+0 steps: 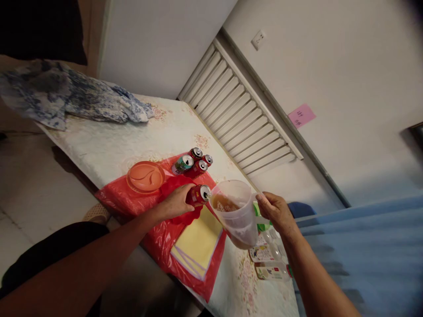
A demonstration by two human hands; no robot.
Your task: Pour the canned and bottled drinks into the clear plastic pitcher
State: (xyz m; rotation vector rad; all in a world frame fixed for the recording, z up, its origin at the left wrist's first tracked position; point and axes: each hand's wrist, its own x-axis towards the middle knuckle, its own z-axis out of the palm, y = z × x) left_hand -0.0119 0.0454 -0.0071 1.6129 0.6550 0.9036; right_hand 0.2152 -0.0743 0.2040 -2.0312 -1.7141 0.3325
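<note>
My left hand [179, 201] is wrapped round a red drink can [197, 195], whose opened top leans against or close to the rim of a clear plastic pitcher [235, 210]. My right hand [276, 212] grips that pitcher by its handle and holds it tilted, with brownish liquid inside. Whether liquid runs between the two is hard to make out. Below the can lies a red scalloped dish [185, 216], partly covered by my left hand. A folded yellow cloth [199, 241] rests beside it on red plastic sheeting [158, 237].
Several opened cans [183, 164] stand together behind the dish. An orange lid [146, 177] lies to the left. Plastic bottles [269, 253] are at the right, partly behind the pitcher. Blue patterned fabric [99, 101] covers the table's far left; a radiator [241, 114] runs along the wall.
</note>
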